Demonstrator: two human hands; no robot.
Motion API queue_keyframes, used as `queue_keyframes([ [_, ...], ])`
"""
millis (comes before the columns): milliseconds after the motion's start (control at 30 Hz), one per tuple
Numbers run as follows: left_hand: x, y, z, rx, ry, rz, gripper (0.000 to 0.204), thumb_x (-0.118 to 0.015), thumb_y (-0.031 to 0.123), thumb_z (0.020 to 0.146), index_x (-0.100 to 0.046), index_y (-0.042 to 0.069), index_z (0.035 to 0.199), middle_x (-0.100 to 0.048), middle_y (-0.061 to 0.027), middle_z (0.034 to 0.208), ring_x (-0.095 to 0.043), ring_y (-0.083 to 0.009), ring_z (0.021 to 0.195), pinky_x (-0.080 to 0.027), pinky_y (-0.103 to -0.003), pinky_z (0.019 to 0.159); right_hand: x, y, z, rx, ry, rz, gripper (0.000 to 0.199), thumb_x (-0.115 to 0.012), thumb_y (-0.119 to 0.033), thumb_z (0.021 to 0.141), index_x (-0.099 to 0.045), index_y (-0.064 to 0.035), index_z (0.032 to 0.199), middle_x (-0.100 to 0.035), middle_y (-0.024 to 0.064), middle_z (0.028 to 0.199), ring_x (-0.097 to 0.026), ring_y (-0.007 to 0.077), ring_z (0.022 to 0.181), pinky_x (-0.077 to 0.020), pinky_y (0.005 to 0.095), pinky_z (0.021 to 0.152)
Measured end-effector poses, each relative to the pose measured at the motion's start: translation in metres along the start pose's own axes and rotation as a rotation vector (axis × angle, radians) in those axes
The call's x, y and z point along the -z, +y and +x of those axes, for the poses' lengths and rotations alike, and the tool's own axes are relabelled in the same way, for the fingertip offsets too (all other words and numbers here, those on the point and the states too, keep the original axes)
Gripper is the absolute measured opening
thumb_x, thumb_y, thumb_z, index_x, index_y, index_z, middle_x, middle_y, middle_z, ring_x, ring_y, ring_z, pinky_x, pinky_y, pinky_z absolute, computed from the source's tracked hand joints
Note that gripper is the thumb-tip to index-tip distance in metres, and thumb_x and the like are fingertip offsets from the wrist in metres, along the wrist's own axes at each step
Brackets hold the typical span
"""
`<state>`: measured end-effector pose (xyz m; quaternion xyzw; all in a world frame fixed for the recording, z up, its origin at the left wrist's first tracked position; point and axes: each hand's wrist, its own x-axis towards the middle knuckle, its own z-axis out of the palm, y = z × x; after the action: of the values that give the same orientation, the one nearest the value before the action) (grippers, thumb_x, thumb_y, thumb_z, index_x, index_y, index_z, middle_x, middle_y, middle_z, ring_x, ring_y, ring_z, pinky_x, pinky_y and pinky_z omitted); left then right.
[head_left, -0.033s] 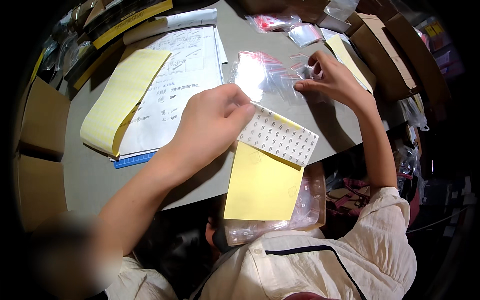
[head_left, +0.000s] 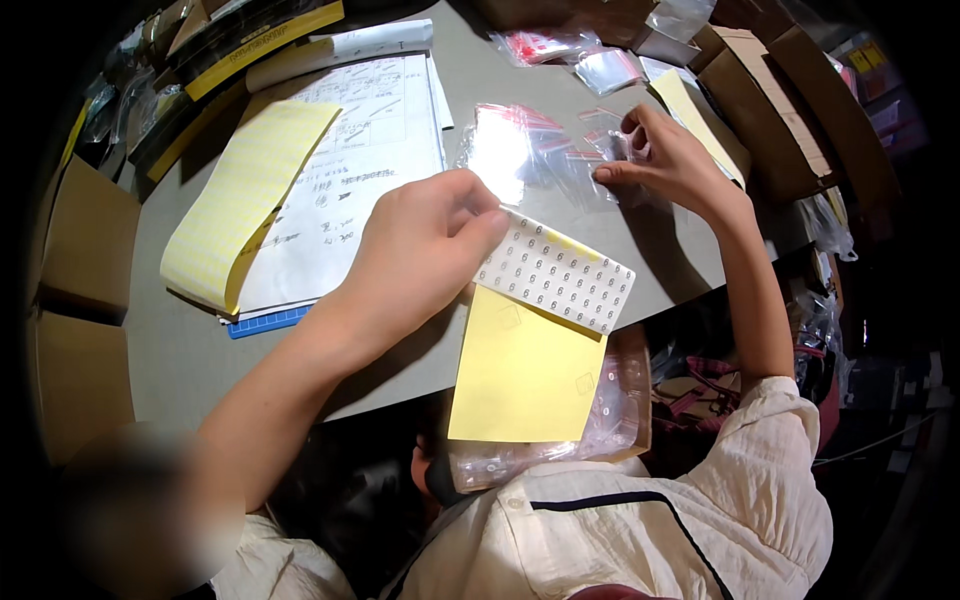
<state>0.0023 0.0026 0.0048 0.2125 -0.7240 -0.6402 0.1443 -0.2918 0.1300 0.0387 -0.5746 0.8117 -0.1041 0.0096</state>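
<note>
My left hand pinches the upper left corner of a sticker sheet between thumb and fingers. White rows of small printed labels fold over its front, and a plain yellow backing hangs below, past the table's near edge. At the right, my right hand is over a spread of small clear zip bags. Its thumb and curled index finger are apart, with bags showing between them; contact by the other fingers is hidden. More clear zip bags with red seal strips fan out to its left.
A yellow label strip curls over handwritten papers on the left. Below the sheet, an open box holds clear bags. Cardboard boxes line the left side; another carton stands at right. Packs of bags lie at the back.
</note>
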Motion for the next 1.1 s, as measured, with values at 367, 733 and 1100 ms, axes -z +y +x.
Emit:
queue_keyframes([
  [367,-0.002,-0.002,-0.006,-0.127,0.009,0.083,0.015,-0.07,0.012,0.101,-0.063,0.001,0.093,-0.066,-0.0005,0.079,-0.06,-0.0065,0.067,-0.048,-0.023,0.059,0.006,-0.092,-0.057,0.418,-0.07,0.521,0.021,-0.075,-0.008,0.097,-0.065,0.0013,0.112,-0.069,0.0093,0.1,-0.068,0.019,0.088,-0.0557,0.0322,0.08],
  [733,-0.003,0.008,-0.009,-0.015,-0.05,0.002,0.021,-0.07,0.016,0.1,-0.066,0.002,0.085,-0.066,-0.002,0.068,-0.063,-0.0069,0.062,-0.046,-0.023,0.055,-0.017,-0.112,-0.072,0.613,0.346,0.012,0.031,-0.076,0.002,0.08,-0.065,-0.0002,0.109,-0.062,0.0133,0.098,-0.063,0.0319,0.085,-0.0532,0.0402,0.072],
  [1100,0.004,0.007,-0.006,0.068,-0.091,-0.137,0.025,-0.069,0.022,0.101,-0.065,0.004,0.085,-0.067,-0.0023,0.067,-0.059,-0.006,0.057,-0.042,-0.021,0.051,-0.003,-0.078,-0.053,0.577,0.164,0.513,0.019,-0.073,-0.002,0.084,-0.07,-0.0015,0.103,-0.064,0.0061,0.09,-0.063,0.0183,0.08,-0.0531,0.032,0.071],
])
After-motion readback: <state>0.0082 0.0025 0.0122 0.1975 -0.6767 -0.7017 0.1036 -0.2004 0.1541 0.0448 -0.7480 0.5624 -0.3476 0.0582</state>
